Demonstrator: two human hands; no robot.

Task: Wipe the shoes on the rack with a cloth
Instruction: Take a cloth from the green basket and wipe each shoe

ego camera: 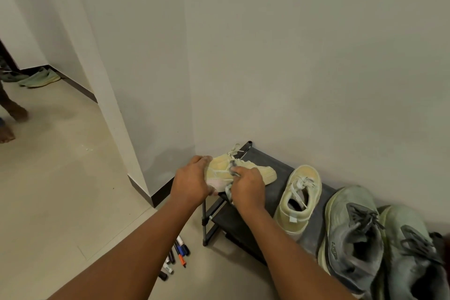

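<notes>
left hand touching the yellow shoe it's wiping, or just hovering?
Touching. The head view shows the left hand curled over the heel end of the tilted yellow shoe, with no gap, while the right hand presses the cloth on it.

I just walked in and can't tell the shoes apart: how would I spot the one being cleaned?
Find the dark rack against the wall. At its left end, the left hand holds a pale yellow shoe on its side while the right hand rubs it with a cloth; its neighbours sit upright, untouched.

both arms outstretched — left hand (192, 181) and right hand (248, 184) curled
</notes>
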